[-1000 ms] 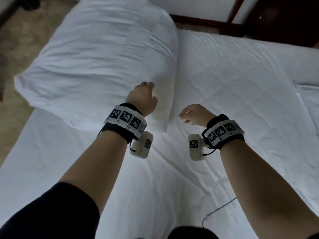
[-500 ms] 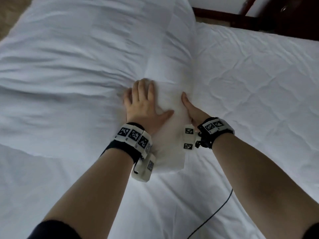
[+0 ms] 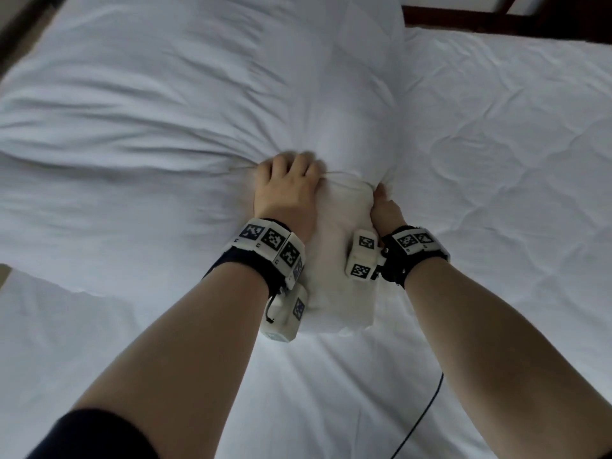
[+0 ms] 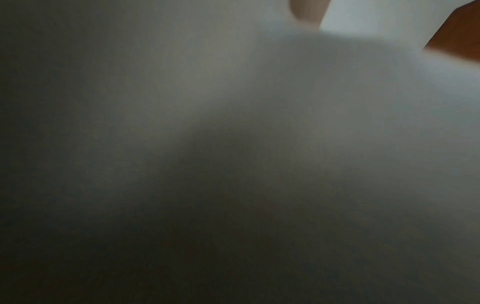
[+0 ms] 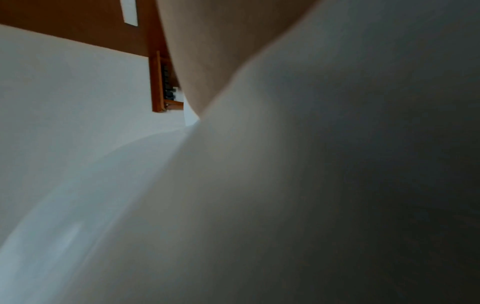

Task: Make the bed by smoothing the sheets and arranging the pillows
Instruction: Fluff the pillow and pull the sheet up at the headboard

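Note:
A big white pillow (image 3: 149, 120) lies across the left and middle of the bed, over the white quilted sheet (image 3: 496, 144). My left hand (image 3: 286, 180) grips the pillow's near right corner from on top, fingers curled into the bunched fabric. My right hand (image 3: 384, 202) clamps the same corner from the right side, its fingers hidden behind the cloth. The corner (image 3: 344, 246) bulges up between my two wrists. Both wrist views are filled with blurred white fabric (image 4: 285, 123) close to the lens; a strip of my right hand (image 5: 213, 51) shows at the top.
A dark wooden headboard (image 3: 496, 21) runs along the far edge at top right. A thin black cable (image 3: 420, 415) trails over the sheet below my right forearm. A strip of floor (image 3: 20, 21) shows at the far left.
Both hands reached forward from above the sheet to the pillow's corner, lay flat on it, and now squeeze it, bunching the fabric. The view has drawn closer to the pillow.

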Motion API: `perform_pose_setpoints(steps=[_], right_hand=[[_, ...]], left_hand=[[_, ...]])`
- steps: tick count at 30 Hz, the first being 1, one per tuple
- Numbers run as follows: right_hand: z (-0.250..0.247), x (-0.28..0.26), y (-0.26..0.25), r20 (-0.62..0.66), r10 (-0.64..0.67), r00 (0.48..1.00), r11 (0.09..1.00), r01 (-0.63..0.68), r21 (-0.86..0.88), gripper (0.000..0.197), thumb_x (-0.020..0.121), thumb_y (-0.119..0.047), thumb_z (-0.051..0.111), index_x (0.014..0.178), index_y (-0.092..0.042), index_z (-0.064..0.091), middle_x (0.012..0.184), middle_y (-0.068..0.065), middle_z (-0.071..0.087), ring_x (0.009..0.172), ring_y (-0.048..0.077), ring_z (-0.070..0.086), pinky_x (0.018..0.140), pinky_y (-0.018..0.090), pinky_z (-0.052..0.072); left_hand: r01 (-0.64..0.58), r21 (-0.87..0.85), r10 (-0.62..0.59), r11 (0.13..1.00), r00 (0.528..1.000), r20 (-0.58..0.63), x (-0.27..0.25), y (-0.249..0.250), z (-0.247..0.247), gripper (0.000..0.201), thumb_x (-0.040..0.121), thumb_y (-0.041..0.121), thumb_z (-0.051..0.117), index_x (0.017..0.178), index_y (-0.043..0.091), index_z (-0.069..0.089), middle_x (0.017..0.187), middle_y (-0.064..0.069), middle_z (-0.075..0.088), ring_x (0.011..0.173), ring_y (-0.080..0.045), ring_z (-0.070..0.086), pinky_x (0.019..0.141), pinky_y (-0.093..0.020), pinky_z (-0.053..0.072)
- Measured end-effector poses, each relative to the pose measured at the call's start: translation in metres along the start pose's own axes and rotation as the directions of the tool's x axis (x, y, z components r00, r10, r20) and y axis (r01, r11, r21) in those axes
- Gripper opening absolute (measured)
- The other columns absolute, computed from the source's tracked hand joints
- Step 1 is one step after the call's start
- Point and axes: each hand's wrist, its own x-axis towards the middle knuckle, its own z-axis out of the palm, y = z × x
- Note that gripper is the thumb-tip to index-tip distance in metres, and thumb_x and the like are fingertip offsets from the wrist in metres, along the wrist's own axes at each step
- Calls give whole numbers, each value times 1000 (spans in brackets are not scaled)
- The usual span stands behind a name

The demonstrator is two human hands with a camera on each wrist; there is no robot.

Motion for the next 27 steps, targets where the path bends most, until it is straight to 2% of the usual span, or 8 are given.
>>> perform_pose_setpoints(steps=[3,6,11,13,16,20,23,27], right_hand=[[-5,-5,12,-2,51,999,994,-51,97,74,98,-58,21,140,0,41,140,22,46,127,33,46,103,31,33],[-10,-20,14,1,75,997,993,-75,89,76,97,-59,21,141,1,38,143,22,43,130,34,43,107,33,30],[-31,-69,10,24,54,998,988,-57,146,72,98,-56,27,141,0,39,142,21,45,129,35,45,109,36,33],[-50,-98,13,16,58,998,984,-60,165,72,97,-56,29,141,0,38,142,21,45,128,35,45,110,38,34],[-99,-135,19,-50,50,997,993,-45,106,73,98,-54,27,143,2,34,145,21,40,131,33,43,112,35,32],[-178,-183,47,-184,56,981,998,-54,17,72,99,-54,25,140,4,38,141,23,45,125,35,48,104,36,40],[-211,-209,75,-210,62,976,998,-66,-15,73,98,-55,26,138,4,41,140,24,46,124,36,49,106,39,40],[-230,-223,113,-202,89,975,994,-99,-38,71,100,-50,26,137,8,41,141,27,44,128,37,45,108,35,35]], left_hand=[[19,21,-20,1000,999,34,-7,4,-9,38,102,33,26,138,31,39,148,9,35,135,-23,28,107,-37,18],[47,9,-48,999,998,51,-15,10,-26,39,102,33,28,139,28,40,148,7,36,134,-24,30,107,-38,21],[83,19,-83,996,997,-8,-38,34,-78,38,102,29,31,133,17,49,134,-4,48,120,-30,40,100,-39,27],[49,14,-49,999,999,-12,-51,47,-99,36,101,29,32,129,15,51,129,-5,50,117,-30,41,97,-39,29],[-43,-59,42,997,999,-25,-70,85,-124,34,101,28,31,123,13,53,126,-5,50,116,-29,42,96,-39,30],[-128,-195,127,972,992,-18,-103,152,-144,34,102,29,28,122,14,51,129,-4,48,119,-28,41,98,-40,31],[-138,-271,148,953,989,15,-132,188,-142,35,102,30,27,122,15,51,132,-3,47,122,-27,39,100,-40,30],[-138,-256,152,957,988,34,-161,221,-125,35,103,31,27,124,16,50,134,-2,45,124,-27,38,101,-39,29]])
